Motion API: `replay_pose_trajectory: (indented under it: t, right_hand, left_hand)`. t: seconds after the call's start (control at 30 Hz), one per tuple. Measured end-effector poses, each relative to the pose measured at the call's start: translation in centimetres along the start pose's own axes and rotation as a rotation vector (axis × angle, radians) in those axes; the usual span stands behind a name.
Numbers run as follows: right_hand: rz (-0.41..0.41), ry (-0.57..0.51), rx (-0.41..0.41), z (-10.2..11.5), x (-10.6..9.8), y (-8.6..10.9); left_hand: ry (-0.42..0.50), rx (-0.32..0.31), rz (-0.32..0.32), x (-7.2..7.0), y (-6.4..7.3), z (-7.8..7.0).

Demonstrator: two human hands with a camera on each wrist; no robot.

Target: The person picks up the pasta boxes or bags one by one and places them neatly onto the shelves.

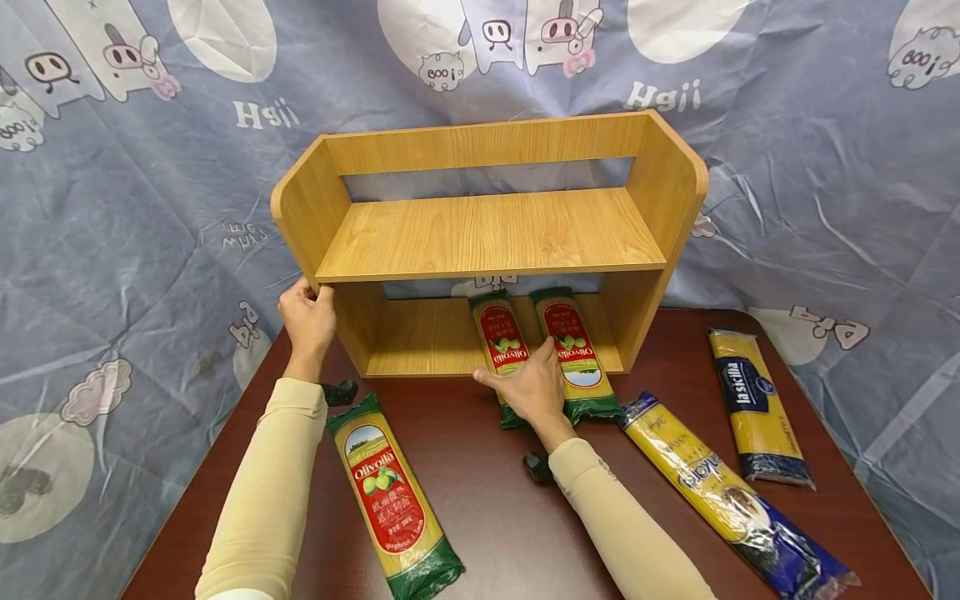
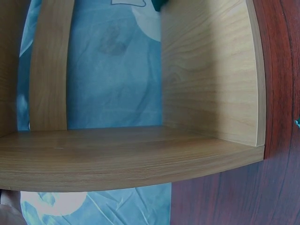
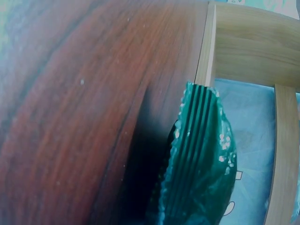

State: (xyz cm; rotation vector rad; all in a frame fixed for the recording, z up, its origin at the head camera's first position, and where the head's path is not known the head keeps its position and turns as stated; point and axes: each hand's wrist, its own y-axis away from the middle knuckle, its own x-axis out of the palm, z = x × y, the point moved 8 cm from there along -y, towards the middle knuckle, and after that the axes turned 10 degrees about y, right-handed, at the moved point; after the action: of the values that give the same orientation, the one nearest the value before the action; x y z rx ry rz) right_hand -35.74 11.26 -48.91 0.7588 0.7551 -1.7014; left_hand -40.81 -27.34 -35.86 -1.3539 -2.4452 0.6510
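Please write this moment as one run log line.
Left hand: grips shelf | right hand: over left partly-shelved Olivoilà packet, grip unclear | another Olivoilà packet: on table

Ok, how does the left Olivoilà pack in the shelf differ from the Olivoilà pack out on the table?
The left shelf pack juts past the front edge of the wooden shelf; the table pack lies outside it, on the table. In the head view, the left shelf pack's print is upside down, the table pack's right way up. The right hand covers part of the left shelf pack, none of the table pack. Both have red labels.
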Motion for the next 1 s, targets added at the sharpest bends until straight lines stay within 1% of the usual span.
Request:
replay_pose_trajectory:
  t: [0.27, 0.53, 0.87, 1.0]
  right_hand:
    - [-0.02, -0.028, -0.004, 0.4, -0.6, 0.8]
    - [-0.006, -0.084, -0.009, 1.2, -1.4, 2.2]
    - [-0.008, -0.132, -0.013, 2.1, -2.3, 3.9]
    - [0.007, -0.156, -0.002, 2.6, -2.4, 4.7]
  left_hand:
    - [0.009, -0.007, -0.001, 0.0, 0.0, -0.1]
    - [0.024, -0.017, 0.003, 0.1, 0.1, -0.1]
    - [0.019, -0.013, 0.003, 0.0, 0.1, -0.2]
    - [0.012, -0.017, 0.001, 0.0, 0.1, -0.2]
